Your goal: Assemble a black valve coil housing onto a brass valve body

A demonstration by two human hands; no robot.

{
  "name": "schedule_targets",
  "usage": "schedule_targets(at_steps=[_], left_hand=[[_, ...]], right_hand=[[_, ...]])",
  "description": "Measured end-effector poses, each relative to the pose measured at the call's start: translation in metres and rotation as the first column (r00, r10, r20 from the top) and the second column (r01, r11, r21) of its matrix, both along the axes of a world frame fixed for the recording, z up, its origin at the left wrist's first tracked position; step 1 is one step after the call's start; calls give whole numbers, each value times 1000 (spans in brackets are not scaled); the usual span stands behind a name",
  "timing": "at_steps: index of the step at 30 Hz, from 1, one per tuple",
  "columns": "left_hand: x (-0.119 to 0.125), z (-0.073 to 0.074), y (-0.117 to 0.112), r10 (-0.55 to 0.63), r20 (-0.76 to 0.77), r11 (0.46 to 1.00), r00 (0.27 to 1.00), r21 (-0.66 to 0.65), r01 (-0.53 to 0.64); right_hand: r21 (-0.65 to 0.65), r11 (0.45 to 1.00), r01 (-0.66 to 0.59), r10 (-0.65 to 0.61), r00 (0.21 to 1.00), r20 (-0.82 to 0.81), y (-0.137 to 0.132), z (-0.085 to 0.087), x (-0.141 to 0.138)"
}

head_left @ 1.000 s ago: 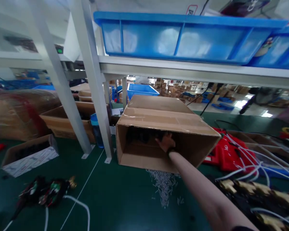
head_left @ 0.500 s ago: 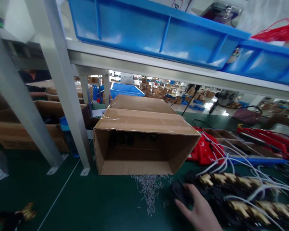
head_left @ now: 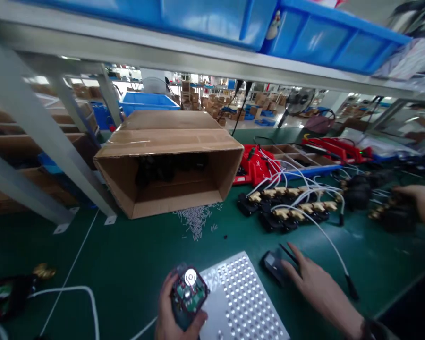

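My left hand (head_left: 179, 311) grips a dark device housing (head_left: 187, 295), its face uncovered, showing a green circuit board and a bright round part. Beneath and beside it lies a silver plate (head_left: 248, 297) with rows of round dimples or holes. To the plate's right, my right hand (head_left: 315, 283) has thumb and forefinger at a black cover (head_left: 276, 268) with a greyish window, low over the green table. A thin black strip (head_left: 288, 253) shows between those fingers; whether it belongs to the cover is unclear. Small metal pins (head_left: 194, 219) lie scattered before the carton.
An open carton (head_left: 170, 141) with dark parts inside stands behind. Black units with brass fittings (head_left: 297, 208) and white cables lie to the right. Another person's hand (head_left: 421, 203) holds a similar unit at far right. Shelf legs (head_left: 53, 127) stand at left; blue bins (head_left: 326, 38) sit overhead.
The view has swung right and down. My left hand with the opened housing and the silver plate have come into sight, as has another person's hand. My right hand stays at a black part.
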State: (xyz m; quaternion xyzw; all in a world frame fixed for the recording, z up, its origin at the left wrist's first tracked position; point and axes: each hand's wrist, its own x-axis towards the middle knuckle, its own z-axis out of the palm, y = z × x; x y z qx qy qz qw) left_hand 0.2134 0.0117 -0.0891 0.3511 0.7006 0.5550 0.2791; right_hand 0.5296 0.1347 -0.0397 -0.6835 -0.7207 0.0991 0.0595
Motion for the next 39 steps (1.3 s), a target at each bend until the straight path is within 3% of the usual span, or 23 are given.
schedule_targets(at_steps=[3, 5, 7, 8, 9, 10, 12, 13, 14, 16, 19, 22, 25, 27, 28, 30, 32, 34, 39], left_hand=[[6, 18, -3, -27, 72, 987, 997, -153, 38], [7, 28, -2, -43, 120, 984, 992, -169, 63], [6, 36, -2, -69, 159, 985, 985, -148, 93], [7, 41, -3, -90, 151, 985, 984, -132, 110], [9, 46, -4, -112, 109, 985, 988, -118, 125], [11, 51, -6, -137, 32, 984, 990, -109, 140], [19, 63, -9, -192, -186, 979, 963, -105, 175], [24, 68, -11, -219, -294, 975, 930, -106, 196], [28, 74, -11, -241, -382, 970, 892, -112, 215], [36, 81, -12, -272, -504, 962, 820, -139, 233], [40, 84, -13, -288, -601, 957, 746, -196, 212], [40, 83, -15, -305, -639, 951, 706, -239, 194], [37, 84, -14, -312, -649, 949, 694, -256, 187], [36, 84, -13, -313, -649, 948, 693, -253, 192], [35, 84, -12, -310, -646, 950, 698, -245, 194], [34, 84, -10, -291, -634, 956, 716, -224, 190], [33, 85, -10, -275, -622, 961, 733, -207, 185], [32, 88, -10, -286, -617, 958, 733, -209, 198], [33, 98, -12, -360, -640, 932, 679, -278, 232]], right_hand=[[-57, 997, -43, 48, 995, 82, -13, 8, -35], [-48, 997, -57, 59, 997, 49, -18, 12, -47], [-75, 995, -72, 57, 980, -189, -21, 16, -53], [-137, 988, -77, 19, 922, -387, -22, 19, -56], [-239, 966, -98, -66, 801, -595, -23, 21, -59], [-360, 922, -144, -198, 624, -756, -24, 23, -64], [-556, 779, -289, -495, 260, -829, -27, 25, -79], [-601, 713, -361, -598, 134, -790, -29, 25, -89], [-615, 667, -420, -660, 51, -750, -31, 24, -99], [-607, 635, -477, -701, -27, -713, -35, 21, -118], [-566, 654, -502, -660, -13, -751, -42, 16, -140], [-461, 692, -555, -493, 103, -864, -48, 16, -148], [-238, 756, -610, -107, 244, -964, -51, 24, -149], [-79, 763, -642, 193, 342, -920, -52, 30, -150], [-27, 756, -654, 301, 383, -873, -52, 33, -150], [14, 756, -654, 392, 436, -811, -52, 37, -152], [4, 772, -636, 364, 437, -822, -51, 38, -152], [-68, 776, -627, 249, 405, -880, -49, 37, -152], [-394, 667, -633, -270, 288, -919, -49, 33, -148]])
